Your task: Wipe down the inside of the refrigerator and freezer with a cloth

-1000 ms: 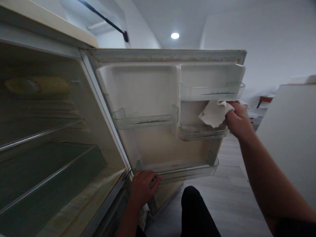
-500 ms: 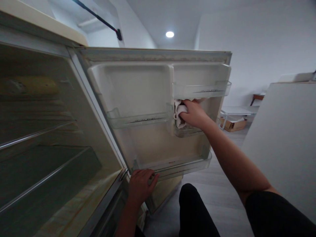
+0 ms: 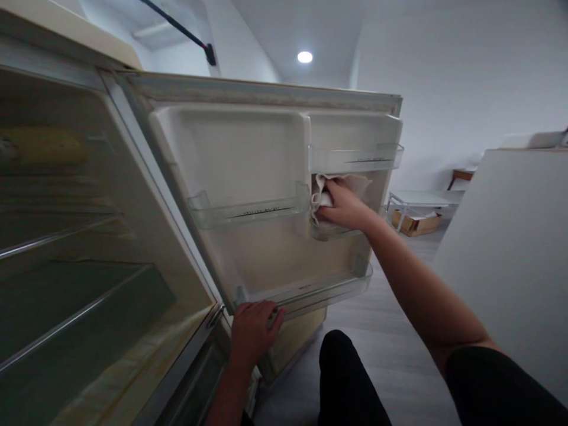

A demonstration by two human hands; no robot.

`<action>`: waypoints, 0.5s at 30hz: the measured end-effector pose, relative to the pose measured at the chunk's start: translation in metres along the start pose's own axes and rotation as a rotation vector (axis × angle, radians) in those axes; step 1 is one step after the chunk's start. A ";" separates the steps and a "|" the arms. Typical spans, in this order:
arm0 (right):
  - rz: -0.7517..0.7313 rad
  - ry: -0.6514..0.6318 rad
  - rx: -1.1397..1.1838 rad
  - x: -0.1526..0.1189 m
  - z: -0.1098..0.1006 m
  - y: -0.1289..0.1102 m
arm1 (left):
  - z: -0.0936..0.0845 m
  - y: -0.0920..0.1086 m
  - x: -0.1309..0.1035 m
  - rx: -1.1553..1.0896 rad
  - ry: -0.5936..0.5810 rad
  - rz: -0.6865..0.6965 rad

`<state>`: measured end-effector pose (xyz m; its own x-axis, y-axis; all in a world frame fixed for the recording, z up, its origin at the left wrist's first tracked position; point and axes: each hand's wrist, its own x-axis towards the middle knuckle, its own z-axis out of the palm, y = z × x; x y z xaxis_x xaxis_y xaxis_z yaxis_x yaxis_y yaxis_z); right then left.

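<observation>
A pale cloth (image 3: 321, 198) is bunched in my right hand (image 3: 345, 205). That hand presses it against the inside of the fridge door (image 3: 235, 148), between the upper right clear door shelf (image 3: 355, 158) and the lower right shelf (image 3: 326, 232). My left hand (image 3: 254, 326) is closed over the near left end of the long bottom door shelf (image 3: 323, 297), its fingers wrapped on the rim. A third clear shelf (image 3: 252, 214) spans the left half of the door.
The open fridge body (image 3: 155, 177) stands on the left, with glass shelves and a yellow item (image 3: 44, 147) high inside. A white panel (image 3: 506, 254) rises on the right. Behind the door are a low table (image 3: 421, 200) and a cardboard box (image 3: 417, 223). My knee (image 3: 341, 367) is below.
The fridge door has swung slightly, its outer edge now further left. My right hand stays at the same pocket with the cloth, which is spread a little more. My left hand keeps its hold.
</observation>
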<state>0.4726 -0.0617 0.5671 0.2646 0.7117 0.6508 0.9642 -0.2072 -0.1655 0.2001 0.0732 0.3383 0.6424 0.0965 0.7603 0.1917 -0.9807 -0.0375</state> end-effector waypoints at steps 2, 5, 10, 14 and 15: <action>-0.147 -0.036 0.039 0.006 0.007 -0.011 | 0.000 0.001 0.001 0.010 -0.004 -0.003; -0.134 -0.110 0.006 0.008 0.006 -0.018 | -0.001 0.001 0.003 0.007 -0.014 -0.015; 0.241 -0.151 -0.253 0.000 -0.024 0.006 | -0.001 0.003 0.003 0.006 -0.002 -0.020; 0.244 -0.105 -0.366 0.001 -0.038 0.033 | 0.000 0.003 0.002 0.010 -0.013 -0.026; 0.228 -0.136 -0.377 0.002 -0.038 0.037 | 0.000 0.003 0.002 0.007 -0.019 -0.031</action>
<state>0.5085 -0.0933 0.5906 0.4929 0.6960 0.5221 0.8146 -0.5800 0.0042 0.2021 0.0705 0.3398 0.6500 0.1299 0.7487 0.2170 -0.9760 -0.0190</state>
